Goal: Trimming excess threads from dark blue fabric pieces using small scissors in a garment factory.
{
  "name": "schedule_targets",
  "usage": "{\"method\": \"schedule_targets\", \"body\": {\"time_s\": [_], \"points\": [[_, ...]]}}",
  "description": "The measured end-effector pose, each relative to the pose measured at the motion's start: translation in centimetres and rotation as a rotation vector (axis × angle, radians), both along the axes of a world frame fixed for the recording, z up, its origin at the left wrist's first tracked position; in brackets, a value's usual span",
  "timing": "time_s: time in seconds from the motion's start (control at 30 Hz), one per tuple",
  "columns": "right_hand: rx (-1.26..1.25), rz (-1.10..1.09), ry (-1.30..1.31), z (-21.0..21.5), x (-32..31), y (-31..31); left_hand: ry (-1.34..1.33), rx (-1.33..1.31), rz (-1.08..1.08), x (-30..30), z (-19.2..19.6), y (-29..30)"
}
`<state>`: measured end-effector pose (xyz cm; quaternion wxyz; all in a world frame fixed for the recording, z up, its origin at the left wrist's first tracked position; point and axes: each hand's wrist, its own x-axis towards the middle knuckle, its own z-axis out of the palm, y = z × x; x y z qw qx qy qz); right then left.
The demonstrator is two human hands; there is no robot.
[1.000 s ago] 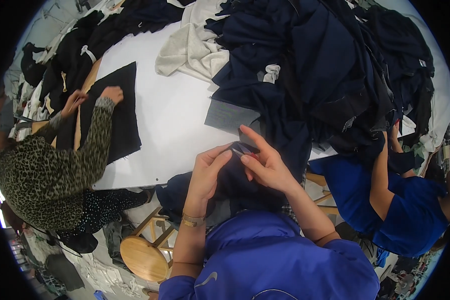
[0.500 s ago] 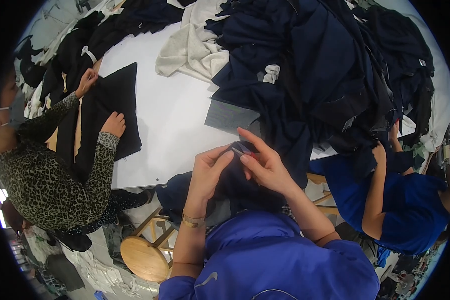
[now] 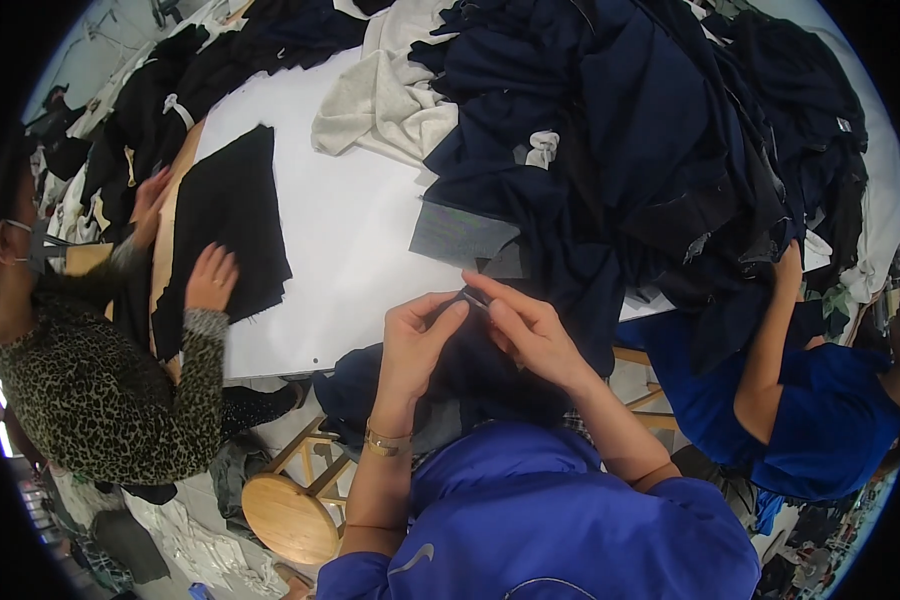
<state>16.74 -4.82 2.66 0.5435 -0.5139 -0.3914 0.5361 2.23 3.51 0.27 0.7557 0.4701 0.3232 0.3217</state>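
Observation:
My left hand (image 3: 417, 338) is closed, pinching a fold of dark navy cloth (image 3: 475, 365) between thumb and fingers. The cloth drapes down over my lap and spreads up onto the table. Close against that pinch, my right hand (image 3: 535, 330) is closed around small metal thread snips (image 3: 478, 302); only part of the blade shows, and the handle is hidden in my palm. Just beyond my fingertips lies a grey piece of fabric (image 3: 460, 235), attached to or lying on the navy cloth; I cannot tell which.
A large pile of navy garments (image 3: 660, 110) covers the table's right side, with light grey cloth (image 3: 385, 105) beside it. At left, a person handles a black cloth panel (image 3: 235, 215) on the white table (image 3: 350, 215). Another person works at right. A wooden stool (image 3: 290, 515) stands lower left.
My right fingers have curled in slightly and the blade shows less. The person at left has drawn both hands back over the black panel, which has shifted. The person at right has moved an arm up.

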Motion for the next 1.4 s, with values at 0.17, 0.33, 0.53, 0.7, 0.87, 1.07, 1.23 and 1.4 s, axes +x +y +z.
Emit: {"method": "schedule_targets", "body": {"time_s": [0.17, 0.33, 0.53, 0.7, 0.87, 1.07, 1.23, 1.4], "points": [[-0.159, 0.072, 0.306, -0.2, 0.8, -0.2, 0.000, 0.000, -0.006, 0.0, -0.2, -0.1], [-0.162, 0.037, 0.539, -0.8, 0.9, -0.1, -0.006, -0.023, -0.010, 0.1, -0.1, 0.0], [-0.209, -0.055, 0.528, -1.4, 0.4, -0.1, -0.014, -0.028, -0.028, 0.3, 0.0, 0.0], [-0.219, -0.033, 0.544, -0.9, 0.7, -0.1, -0.010, -0.022, -0.003, 0.3, -0.1, -0.2], [-0.242, -0.001, 0.531, -0.7, 0.7, -0.5, -0.008, -0.015, 0.011, 0.4, 0.0, -0.2], [-0.272, -0.018, 0.521, -0.4, 0.5, -0.4, 0.012, -0.021, 0.020, 0.3, 0.0, -0.2], [-0.279, -0.034, 0.540, -0.3, 0.5, -0.4, 0.014, -0.010, 0.017, 0.3, 0.1, -0.4], [-0.281, -0.028, 0.575, -0.4, 0.5, -0.4, 0.026, 0.020, 0.012, 0.3, 0.0, -0.4]]}}
